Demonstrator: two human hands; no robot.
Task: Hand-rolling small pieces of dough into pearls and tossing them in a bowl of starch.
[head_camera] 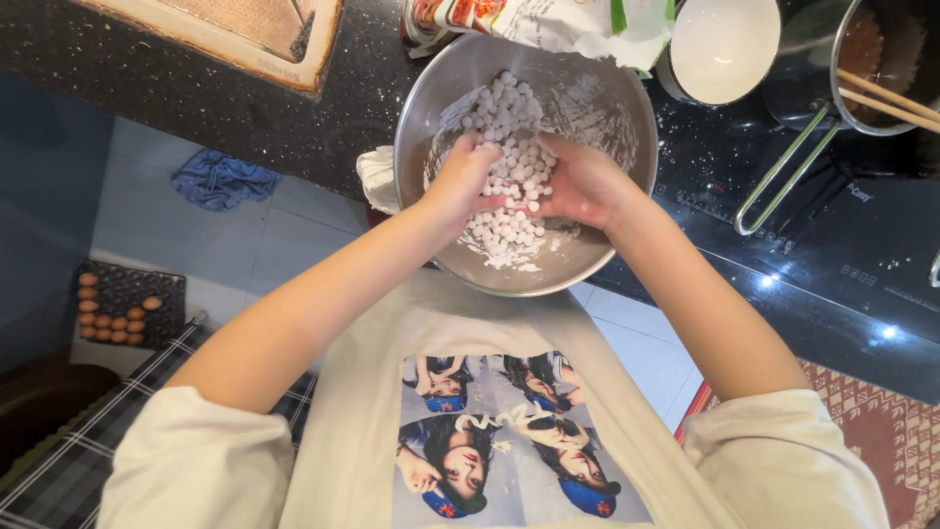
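**Two hands in a bowl of small white balls**

The steel bowl (597, 93) sits on the dark counter (323, 118). Inside it, the left hand (460, 181) and right hand (583, 186) cup a heap of small white dough balls (509, 147), fingers curled loosely around them, too many to count. Just behind the bowl lies one crumpled packet (548, 22), white with red and green print. To the bowl's right stand one white bowl (723, 44) and one pot (871, 59) with two chopsticks (886, 101). Left of the bowl, down on the floor, one egg tray (122, 294) holds about eleven brown eggs.
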